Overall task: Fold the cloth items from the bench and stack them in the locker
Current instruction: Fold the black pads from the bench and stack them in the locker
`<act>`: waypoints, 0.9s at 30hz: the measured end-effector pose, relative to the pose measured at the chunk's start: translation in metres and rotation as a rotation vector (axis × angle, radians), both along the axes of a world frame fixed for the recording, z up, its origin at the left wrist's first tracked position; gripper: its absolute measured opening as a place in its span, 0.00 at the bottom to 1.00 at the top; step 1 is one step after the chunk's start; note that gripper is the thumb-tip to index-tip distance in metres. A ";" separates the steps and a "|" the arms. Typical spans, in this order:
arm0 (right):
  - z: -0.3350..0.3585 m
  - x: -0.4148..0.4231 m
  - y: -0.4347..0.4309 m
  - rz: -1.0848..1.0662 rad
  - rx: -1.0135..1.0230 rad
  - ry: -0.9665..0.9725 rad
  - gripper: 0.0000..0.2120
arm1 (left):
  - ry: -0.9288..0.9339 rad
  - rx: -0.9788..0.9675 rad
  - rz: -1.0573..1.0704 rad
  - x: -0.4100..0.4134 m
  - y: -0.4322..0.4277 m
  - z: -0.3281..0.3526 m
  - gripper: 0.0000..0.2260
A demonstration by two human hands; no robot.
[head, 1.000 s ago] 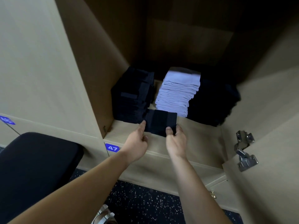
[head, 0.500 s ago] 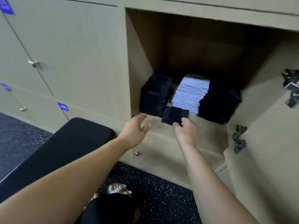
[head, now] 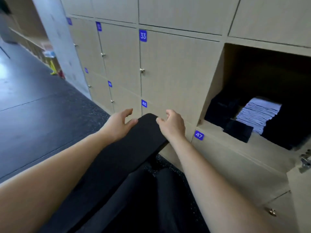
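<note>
Both hands hover empty over the far end of the bench (head: 127,148), the left hand (head: 119,122) at its left edge and the right hand (head: 171,125) at its right, fingers loosely spread and holding nothing. I can see no loose cloth on the padded top from here (the near end is hidden by the arms), so I'd say the job now is to find the next piece. It's best lifted by two corners and folded flat on the bench before carrying. In the open locker (head: 217,78) one folded dark cloth (head: 238,132) lies alone at the shelf's front edge, just ahead of the left dark stack (head: 220,111) and the white stack (head: 259,115). It ought to go squarely on top of a stack.
</note>
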State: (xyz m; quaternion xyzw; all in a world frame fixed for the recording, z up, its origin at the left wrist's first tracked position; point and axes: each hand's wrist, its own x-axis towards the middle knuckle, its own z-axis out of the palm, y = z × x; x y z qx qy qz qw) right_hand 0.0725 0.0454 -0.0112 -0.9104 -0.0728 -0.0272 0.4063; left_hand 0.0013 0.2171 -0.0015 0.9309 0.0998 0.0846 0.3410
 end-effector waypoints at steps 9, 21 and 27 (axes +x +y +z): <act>-0.030 -0.103 0.134 0.399 -0.028 0.005 0.23 | 0.001 0.089 0.420 -0.181 0.139 -0.004 0.25; -0.084 -0.180 0.223 0.675 -0.126 0.088 0.21 | 0.039 0.019 0.730 -0.290 0.197 -0.059 0.23; -0.128 -0.162 0.234 0.596 -0.199 0.137 0.19 | 0.062 -0.034 0.785 -0.267 0.208 -0.125 0.22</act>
